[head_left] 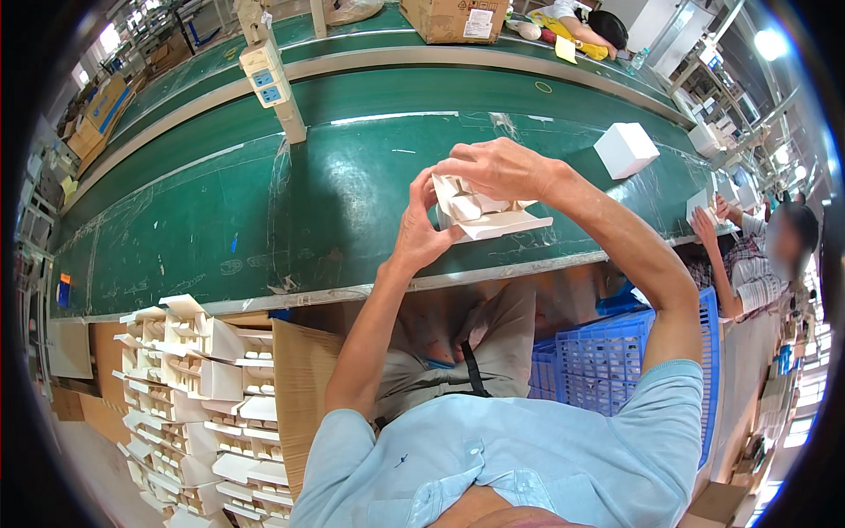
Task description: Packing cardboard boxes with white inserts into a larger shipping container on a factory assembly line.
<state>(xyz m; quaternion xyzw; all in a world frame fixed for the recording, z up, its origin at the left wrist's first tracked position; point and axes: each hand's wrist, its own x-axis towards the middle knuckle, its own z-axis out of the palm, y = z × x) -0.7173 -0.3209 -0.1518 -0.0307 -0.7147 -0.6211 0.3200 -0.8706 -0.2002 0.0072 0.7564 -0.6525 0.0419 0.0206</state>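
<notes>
Over the green work table (194, 207) I hold a small white cardboard box (503, 226) with its lid flap hanging open toward me. Folded white card pieces show inside it. My left hand (417, 231) grips the box's left side, thumb at the near corner and fingers behind. From above, my right hand (506, 170) bends over the box, its fingers closed at the far upper edge; the fingertips are partly hidden. A closed white box (627, 150) stands on the table, to the right of my right forearm.
Stacked open white boxes (180, 370) fill a brown carton (304, 387) at lower left. A blue plastic crate (603, 356) stands by my right side. A post with sockets (271, 84) rises from the table. At right, a co-worker (761, 255) handles a white box.
</notes>
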